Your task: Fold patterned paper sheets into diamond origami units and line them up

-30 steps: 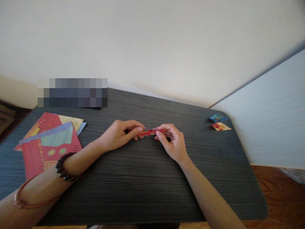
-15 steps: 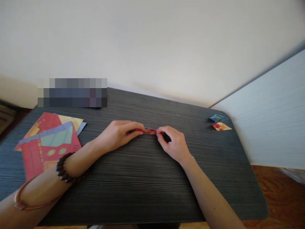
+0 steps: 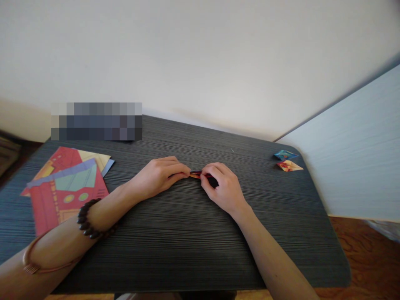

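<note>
A small folded piece of red, patterned paper [image 3: 195, 176] is stretched between my two hands over the middle of the dark table. My left hand [image 3: 164, 175] pinches its left end, fingers pressed together. On the other end, my right hand [image 3: 223, 185] closes thumb and forefinger, so only a short narrow strip shows between the fingertips. Most of the paper's shape is hidden by my fingers.
Colourful paper sheets [image 3: 70, 187] lie overlapping at the left, partly beneath my left forearm. Two small folded paper pieces, one blue [image 3: 286, 155] and one orange-and-cream [image 3: 290, 166], rest at the right. A blurred-out object [image 3: 96, 123] stands at the back left of the table [image 3: 187, 250].
My right hand has moved slightly left, closer to my left hand. Less of the paper shows between them, and its visible side looks darker.
</note>
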A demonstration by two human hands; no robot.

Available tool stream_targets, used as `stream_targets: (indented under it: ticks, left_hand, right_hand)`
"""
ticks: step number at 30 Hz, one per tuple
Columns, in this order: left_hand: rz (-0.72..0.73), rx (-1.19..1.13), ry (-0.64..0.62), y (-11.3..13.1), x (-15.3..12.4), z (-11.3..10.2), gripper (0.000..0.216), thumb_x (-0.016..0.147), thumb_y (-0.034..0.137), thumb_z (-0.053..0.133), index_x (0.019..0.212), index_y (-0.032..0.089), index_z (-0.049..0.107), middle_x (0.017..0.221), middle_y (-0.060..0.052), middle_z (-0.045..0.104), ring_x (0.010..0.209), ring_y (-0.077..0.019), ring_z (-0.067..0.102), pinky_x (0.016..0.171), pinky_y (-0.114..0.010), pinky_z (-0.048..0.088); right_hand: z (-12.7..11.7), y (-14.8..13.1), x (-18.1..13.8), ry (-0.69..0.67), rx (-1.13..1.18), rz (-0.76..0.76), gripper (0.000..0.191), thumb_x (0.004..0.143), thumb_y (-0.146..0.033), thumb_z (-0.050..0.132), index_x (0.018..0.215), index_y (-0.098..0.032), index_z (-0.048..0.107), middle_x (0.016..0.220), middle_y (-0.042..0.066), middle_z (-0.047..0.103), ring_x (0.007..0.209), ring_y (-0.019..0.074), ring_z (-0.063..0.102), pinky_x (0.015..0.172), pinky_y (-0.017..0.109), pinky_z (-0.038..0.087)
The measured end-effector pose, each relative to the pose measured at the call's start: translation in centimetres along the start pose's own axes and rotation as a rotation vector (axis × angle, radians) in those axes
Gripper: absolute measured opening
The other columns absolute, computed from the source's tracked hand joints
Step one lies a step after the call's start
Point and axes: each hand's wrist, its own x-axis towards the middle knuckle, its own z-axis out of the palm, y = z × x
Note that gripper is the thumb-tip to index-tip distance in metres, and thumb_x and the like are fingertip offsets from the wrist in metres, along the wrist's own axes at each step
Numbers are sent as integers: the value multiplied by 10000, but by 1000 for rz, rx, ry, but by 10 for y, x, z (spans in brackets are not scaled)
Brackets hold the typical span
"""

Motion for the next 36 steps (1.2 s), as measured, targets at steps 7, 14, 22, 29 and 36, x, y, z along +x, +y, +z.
stream_targets:
  ticks: [7, 14, 22, 29, 36]
  left_hand:
    - [50, 24, -25, 0, 0, 1, 214, 925, 270, 468, 1009, 211, 656, 959, -39, 681, 889, -167, 583, 813, -290, 465]
    - [-3, 74, 25, 12, 2, 1, 194, 877, 314, 543, 995, 203, 649, 922, -25, 680, 852, -167, 590, 778, -287, 476]
    - [-80, 263, 83, 22, 1, 9, 178, 842, 224, 505, 956, 212, 642, 944, -5, 675, 894, -186, 581, 786, -307, 475]
    - [-195, 367, 68, 37, 4, 16, 163, 816, 209, 486, 896, 198, 628, 912, -23, 632, 870, -202, 562, 762, -329, 474]
    - [-261, 376, 76, 40, 7, 19, 157, 842, 278, 494, 875, 201, 627, 929, -34, 599, 887, -205, 552, 784, -341, 469]
  right_hand:
    - [2, -4, 0, 10, -50, 33, 137, 831, -177, 523, 908, -193, 636, 957, 42, 645, 875, 184, 584, 821, 333, 478]
    - [1, -8, 1, -36, -99, 76, 146, 844, -177, 519, 895, -189, 655, 944, 41, 637, 865, 170, 588, 806, 310, 481]
    - [0, -10, 2, -54, -52, 88, 128, 844, -188, 526, 845, -189, 654, 906, 33, 626, 837, 157, 589, 787, 291, 478]
    - [3, -13, 3, -72, -58, 124, 134, 811, -176, 549, 898, -192, 650, 939, 33, 611, 856, 159, 583, 803, 301, 466]
    - [9, -16, 3, -66, -92, 180, 125, 800, -186, 558, 889, -204, 645, 922, 36, 597, 855, 171, 568, 797, 322, 446]
